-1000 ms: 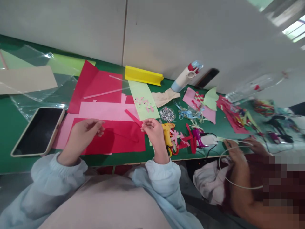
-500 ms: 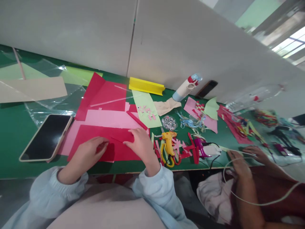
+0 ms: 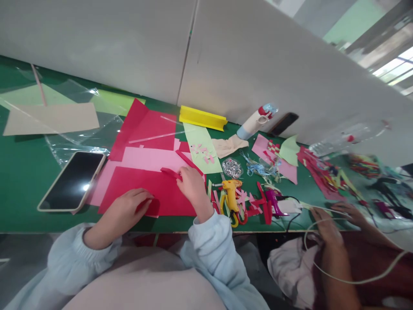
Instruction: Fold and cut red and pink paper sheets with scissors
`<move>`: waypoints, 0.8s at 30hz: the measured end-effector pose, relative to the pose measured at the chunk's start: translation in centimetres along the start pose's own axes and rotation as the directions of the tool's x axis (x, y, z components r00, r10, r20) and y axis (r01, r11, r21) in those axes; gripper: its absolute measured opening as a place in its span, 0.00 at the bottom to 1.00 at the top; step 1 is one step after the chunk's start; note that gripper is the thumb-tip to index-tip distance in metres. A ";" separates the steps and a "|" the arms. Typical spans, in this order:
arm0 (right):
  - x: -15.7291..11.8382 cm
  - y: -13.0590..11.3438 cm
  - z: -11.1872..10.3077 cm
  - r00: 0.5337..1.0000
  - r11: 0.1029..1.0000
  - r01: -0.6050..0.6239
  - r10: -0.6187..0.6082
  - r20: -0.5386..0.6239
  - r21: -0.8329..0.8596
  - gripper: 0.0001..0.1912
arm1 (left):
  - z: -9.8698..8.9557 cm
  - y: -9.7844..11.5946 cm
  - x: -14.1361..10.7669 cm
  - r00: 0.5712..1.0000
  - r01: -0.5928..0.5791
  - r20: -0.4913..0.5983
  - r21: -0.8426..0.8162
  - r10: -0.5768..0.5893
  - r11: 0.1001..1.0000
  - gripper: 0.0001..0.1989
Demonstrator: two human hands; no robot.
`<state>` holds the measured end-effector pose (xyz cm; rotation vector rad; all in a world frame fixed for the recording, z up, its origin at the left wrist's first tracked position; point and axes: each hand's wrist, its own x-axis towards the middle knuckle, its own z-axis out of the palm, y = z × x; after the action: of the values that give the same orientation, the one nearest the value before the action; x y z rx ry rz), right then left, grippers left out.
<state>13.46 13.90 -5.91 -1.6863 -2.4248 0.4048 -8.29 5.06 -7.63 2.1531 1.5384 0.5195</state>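
My right hand [image 3: 192,184] pinches a narrow red paper strip [image 3: 170,173], raised above a red paper sheet [image 3: 167,196]. My left hand [image 3: 127,211] is low over the left part of that sheet. Its fingers curl together at the tips; what they hold, if anything, cannot be made out. Under the red sheet lies a larger pink sheet [image 3: 142,159]. Another red strip [image 3: 190,162] rests on it, beyond my right hand. A yellow glue gun [image 3: 230,193] lies to the right, by scissors [image 3: 234,220] and paper scraps [image 3: 247,200].
To the left are a phone [image 3: 72,181] and clear plastic film [image 3: 67,144]. Behind stand a yellow folded piece [image 3: 202,118] and a bottle [image 3: 254,122]; a dish of beads [image 3: 232,168] sits nearer. At right, a co-worker's hands [image 3: 327,221] are near a white cable [image 3: 306,247].
My right hand has lifted the red strip and turned it, so its broad side shows beyond the fingers. The strip has left the space between my hands. The view has shifted slightly.
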 end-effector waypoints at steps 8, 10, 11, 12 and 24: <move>3.2 -0.6 -1.0 0.990 0.990 -0.102 0.091 -0.106 -0.100 0.14 | 1.7 -0.8 -1.7 0.977 -0.197 -0.059 0.133 0.206 0.971 0.19; 3.2 -0.9 -1.1 0.991 0.990 -0.078 0.064 -0.120 -0.118 0.14 | 2.2 -1.1 -1.8 0.964 -0.240 -0.061 0.206 0.257 0.949 0.23; 3.0 -0.9 -1.1 0.993 0.992 -0.049 0.036 -0.115 -0.114 0.14 | 2.4 -1.2 -1.9 0.960 -0.251 -0.061 0.239 0.273 0.938 0.25; 2.7 -1.0 -1.1 0.994 0.994 -0.018 0.007 -0.106 -0.103 0.14 | 2.6 -1.3 -1.9 0.957 -0.258 -0.063 0.266 0.284 0.929 0.26; -3.4 -1.3 -2.0 0.994 0.995 0.054 -0.061 0.085 0.083 0.14 | 2.8 -0.7 -2.4 0.904 -0.315 -0.169 0.360 0.393 0.878 0.18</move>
<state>14.06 10.59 -3.51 -1.5935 -2.4756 0.5723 -8.07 2.60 -10.46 2.7479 1.4259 0.7072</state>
